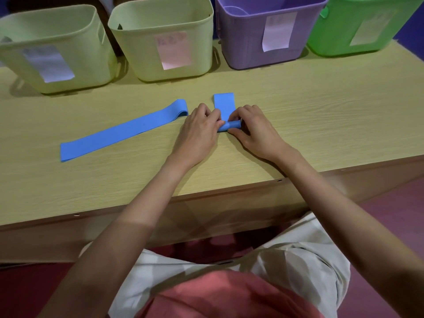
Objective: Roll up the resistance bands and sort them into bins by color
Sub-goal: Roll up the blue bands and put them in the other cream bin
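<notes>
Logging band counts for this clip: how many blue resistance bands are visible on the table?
2. One blue band lies flat left of the hands; the other, the half-rolled blue band, is pinched by the left hand and right hand. Bin interiors are mostly hidden.

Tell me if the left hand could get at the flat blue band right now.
Probably yes. The flat blue band lies on bare table just beside the left hand, nothing between them. But its grip is on the half-rolled band, so it must let go first.

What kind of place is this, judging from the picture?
Probably an indoor sorting station, not a gym floor: a wooden table, a row of labelled plastic bins at its far edge, and blue resistance bands being rolled by hand.
</notes>
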Demonstrator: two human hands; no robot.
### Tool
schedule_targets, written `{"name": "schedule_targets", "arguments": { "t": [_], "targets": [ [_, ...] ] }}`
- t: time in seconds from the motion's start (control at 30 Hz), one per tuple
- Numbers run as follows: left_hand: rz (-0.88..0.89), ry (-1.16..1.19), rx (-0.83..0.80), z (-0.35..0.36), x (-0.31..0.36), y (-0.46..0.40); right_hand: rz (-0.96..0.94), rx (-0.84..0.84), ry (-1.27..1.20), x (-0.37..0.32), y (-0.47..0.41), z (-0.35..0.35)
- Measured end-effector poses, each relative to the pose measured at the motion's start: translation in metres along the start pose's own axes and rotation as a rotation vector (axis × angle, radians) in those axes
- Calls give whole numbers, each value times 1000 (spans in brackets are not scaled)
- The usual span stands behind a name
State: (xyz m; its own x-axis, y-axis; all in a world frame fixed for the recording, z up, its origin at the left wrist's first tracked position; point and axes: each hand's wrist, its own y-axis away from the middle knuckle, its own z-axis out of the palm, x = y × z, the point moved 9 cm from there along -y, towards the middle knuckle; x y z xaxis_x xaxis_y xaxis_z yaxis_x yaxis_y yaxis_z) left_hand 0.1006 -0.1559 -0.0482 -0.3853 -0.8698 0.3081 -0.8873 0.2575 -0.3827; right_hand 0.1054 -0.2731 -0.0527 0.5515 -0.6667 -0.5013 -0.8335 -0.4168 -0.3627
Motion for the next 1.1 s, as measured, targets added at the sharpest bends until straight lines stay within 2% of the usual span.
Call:
{"name": "schedule_targets", "arguments": {
  "t": [0.13,0.37,0.47,0.7,0.87,1.1],
  "targets": [
    [1,18,36,-3,0,0,-6,31,65,-2,2,-1],
    [-79,54,92,-4,-5,-4,58,42,-9,8,-2,-5],
    [-36,114,108,-7,-2,-4,52,22,1,6,-3,-5],
    [40,121,-5,-7,-4,-1,24,-19,39,3,-8,-3],
    [21,93,28,-10,-5,-1,14,31,-6,2,-6,-9],
    [-15,38,-14,-6,-4,-5,45,28,16,9,-9,-11]
  ]
}}
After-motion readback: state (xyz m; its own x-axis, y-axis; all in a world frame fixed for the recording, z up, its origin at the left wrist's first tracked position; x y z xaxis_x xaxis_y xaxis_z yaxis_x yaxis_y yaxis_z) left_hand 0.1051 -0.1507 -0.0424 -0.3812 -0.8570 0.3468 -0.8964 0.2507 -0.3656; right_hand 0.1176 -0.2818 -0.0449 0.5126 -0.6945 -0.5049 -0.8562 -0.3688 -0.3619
